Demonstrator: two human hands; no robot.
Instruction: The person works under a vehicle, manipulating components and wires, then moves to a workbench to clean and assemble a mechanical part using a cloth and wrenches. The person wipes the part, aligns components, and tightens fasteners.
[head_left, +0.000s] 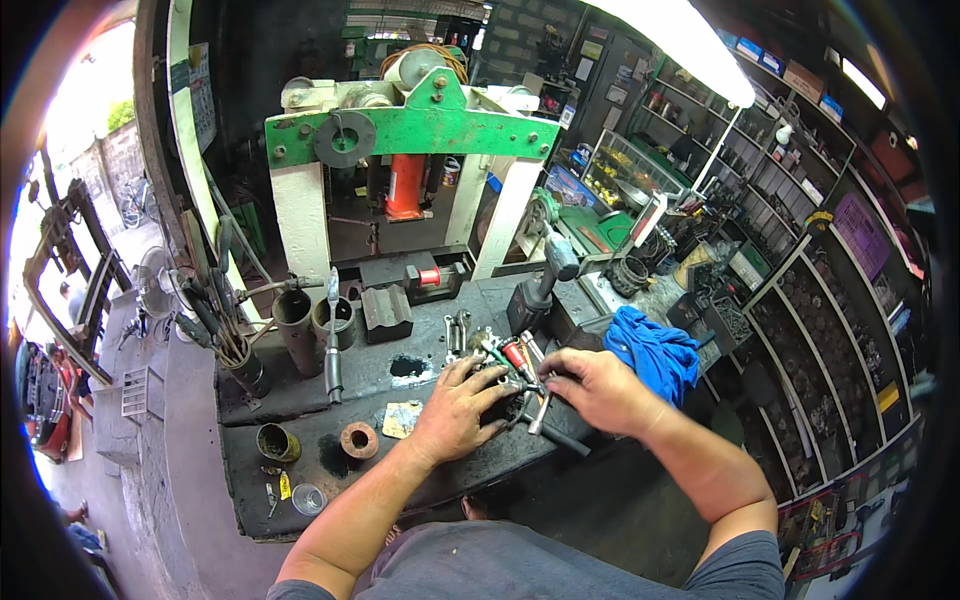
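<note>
At the front of the dark, stained metal desk (pixel 410 474), both hands are on the work! The left hand (pixel 462 408) lies over a dark, greasy metal part (pixel 512 408), fingers slightly apart; whether its grip is clamped there, I cannot tell. The right hand (pixel 598 388) has thumb and fingers together, its grip closed on the upper end of a slim silver metal tool (pixel 541 413), right beside that part.

Over to the left, containers galore! A dark cylindrical can (pixel 256 378) is packed with long, thin rods (pixel 231 348), leaning out over its rim. Next come two tall, grimy metal cylinders (pixel 296 338), open-topped, their depths too dark to read. Nearer the person, a short yellowish tin (pixel 291 448) shows a shadowy inside, and a clear plastic cup (pixel 309 500) sits close to the edge.

Across on the right, past the crumpled bright-blue cloth (pixel 650 358), a dark-grey bin (pixel 716 333) holds a heap of small metal pieces (pixel 735 322); farther back, a glass-sided case (pixel 645 168) contains yellow items (pixel 604 178).
</note>
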